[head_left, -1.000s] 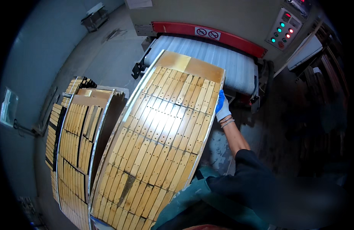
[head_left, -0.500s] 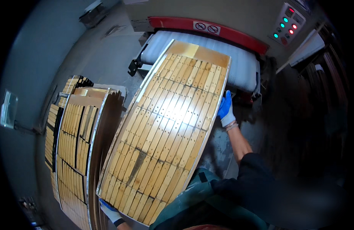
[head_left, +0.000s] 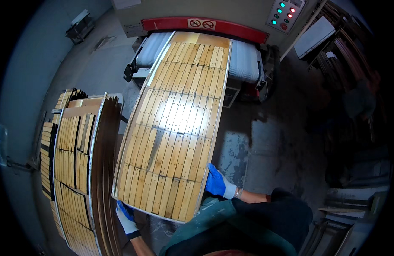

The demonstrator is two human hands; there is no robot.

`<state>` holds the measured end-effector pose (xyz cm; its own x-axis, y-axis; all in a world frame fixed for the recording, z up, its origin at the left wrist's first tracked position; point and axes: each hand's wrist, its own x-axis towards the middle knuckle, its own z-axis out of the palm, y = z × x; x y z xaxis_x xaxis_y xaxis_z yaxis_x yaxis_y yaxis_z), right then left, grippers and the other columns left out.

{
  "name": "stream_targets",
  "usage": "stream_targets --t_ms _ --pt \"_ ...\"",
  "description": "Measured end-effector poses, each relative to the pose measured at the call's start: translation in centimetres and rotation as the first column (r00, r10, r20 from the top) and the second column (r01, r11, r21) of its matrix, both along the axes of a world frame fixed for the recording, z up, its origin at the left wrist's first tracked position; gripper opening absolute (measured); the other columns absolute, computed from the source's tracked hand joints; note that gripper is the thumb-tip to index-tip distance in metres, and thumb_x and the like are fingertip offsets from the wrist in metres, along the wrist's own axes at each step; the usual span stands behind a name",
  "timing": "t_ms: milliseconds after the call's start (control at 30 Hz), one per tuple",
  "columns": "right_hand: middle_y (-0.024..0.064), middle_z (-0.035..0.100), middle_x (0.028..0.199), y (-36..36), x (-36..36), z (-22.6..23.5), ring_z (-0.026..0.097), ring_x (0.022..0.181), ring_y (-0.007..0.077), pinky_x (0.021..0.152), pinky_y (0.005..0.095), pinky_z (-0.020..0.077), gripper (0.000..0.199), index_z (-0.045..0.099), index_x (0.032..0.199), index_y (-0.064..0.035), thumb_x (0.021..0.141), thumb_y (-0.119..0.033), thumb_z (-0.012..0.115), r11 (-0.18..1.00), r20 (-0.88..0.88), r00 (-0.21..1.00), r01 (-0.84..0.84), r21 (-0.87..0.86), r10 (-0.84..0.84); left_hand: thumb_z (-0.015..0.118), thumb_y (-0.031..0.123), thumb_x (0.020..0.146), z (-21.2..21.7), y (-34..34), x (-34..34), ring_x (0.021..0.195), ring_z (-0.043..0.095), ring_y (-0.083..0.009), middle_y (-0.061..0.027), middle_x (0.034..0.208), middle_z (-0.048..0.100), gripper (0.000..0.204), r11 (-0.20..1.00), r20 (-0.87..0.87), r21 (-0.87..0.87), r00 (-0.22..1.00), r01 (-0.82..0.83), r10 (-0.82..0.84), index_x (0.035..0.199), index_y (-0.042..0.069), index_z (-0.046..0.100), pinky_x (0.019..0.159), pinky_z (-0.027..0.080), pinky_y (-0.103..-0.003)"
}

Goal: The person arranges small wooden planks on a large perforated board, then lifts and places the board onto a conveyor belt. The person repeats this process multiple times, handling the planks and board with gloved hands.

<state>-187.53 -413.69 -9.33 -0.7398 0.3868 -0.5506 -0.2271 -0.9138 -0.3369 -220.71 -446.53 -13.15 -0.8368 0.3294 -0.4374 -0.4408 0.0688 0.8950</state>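
Note:
A long tray of wooden slats stretches from my body to the machine's conveyor belt, its far end lying over the belt. Rows of yellowish strips with small dark holes cover it, and a bright glare sits in the middle. My left hand, in a blue and white glove, grips the tray's near left corner. Also gloved, my right hand holds the right edge close to the near end. The fingers of both hands are partly hidden under the tray.
To the left stands a stack of similar trays with slats on top. Ahead are the machine's red bar and a control panel with lit buttons. Racked boards line the dark right side. A small cart stands far left.
The tray has moved forward onto the belt and turned straighter. My right hand has shifted back along its edge toward my body; my left hand stays at the near corner.

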Motion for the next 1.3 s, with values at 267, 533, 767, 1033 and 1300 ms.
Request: stream_targets --t_ms 267,533,767,1033,1300 --pt "0.0092 0.062 0.148 -1.5 -0.4 -3.3 0.061 0.132 0.0283 0.115 0.0459 0.0478 0.058 0.051 0.153 -0.0101 0.108 -0.046 0.057 0.956 -0.058 0.973 0.230 0.183 -0.223 0.052 0.050 0.111 -0.6 -1.1 -0.8 0.091 0.072 -0.0164 -0.0102 0.106 0.073 0.056 0.960 -0.041 0.130 0.969 0.249 -0.246 0.125 -0.002 0.065 0.076 0.060 -0.032" --pt "0.0137 0.060 0.150 -9.0 0.3 -3.6 0.060 0.134 0.0318 0.112 0.0472 0.0510 0.062 0.049 0.155 -0.0112 0.109 -0.052 0.052 0.965 0.036 0.979 0.189 0.180 -0.198 0.051 0.045 0.112 -1.7 -0.8 -1.7 0.071 0.064 -0.0134 -0.0038 0.090 0.071 0.051 0.942 -0.095 0.145 0.952 0.303 -0.291 0.117 -0.003 0.068 0.062 0.051 -0.031" --pt "0.0154 0.063 0.146 -14.8 5.2 -5.6 0.069 0.120 0.0305 0.091 0.0447 0.0616 0.059 0.047 0.155 -0.0086 0.111 -0.047 0.049 0.973 -0.143 0.979 0.169 0.158 -0.146 0.056 0.043 0.111 0.8 -3.0 3.2 0.064 0.059 -0.0040 0.0048 0.076 0.065 0.041 0.927 -0.030 0.259 0.961 0.272 -0.274 0.100 0.007 0.071 0.057 0.045 -0.020" --pt "0.0105 0.052 0.158 -14.3 7.3 -7.5 0.053 0.141 0.0296 0.117 0.0464 0.0442 0.064 0.043 0.159 -0.0120 0.109 -0.052 0.050 0.943 -0.124 0.991 0.093 0.318 -0.055 0.057 0.045 0.110 0.3 -3.4 4.1 0.068 0.061 -0.0030 0.0041 0.081 0.069 0.046 0.923 0.019 0.274 0.958 0.270 -0.286 0.099 0.005 0.076 0.060 0.048 -0.019" --pt "0.0087 0.045 0.164 -14.6 6.2 -5.4 0.048 0.146 0.0303 0.120 0.0485 0.0410 0.070 0.038 0.164 -0.0144 0.108 -0.054 0.051 0.939 -0.096 0.995 0.050 0.341 -0.018 0.053 0.055 0.109 -0.1 -3.5 3.7 0.067 0.057 -0.0076 0.0015 0.075 0.064 0.059 0.942 -0.177 0.097 0.937 0.321 -0.301 0.094 0.002 0.075 0.062 0.049 -0.024"
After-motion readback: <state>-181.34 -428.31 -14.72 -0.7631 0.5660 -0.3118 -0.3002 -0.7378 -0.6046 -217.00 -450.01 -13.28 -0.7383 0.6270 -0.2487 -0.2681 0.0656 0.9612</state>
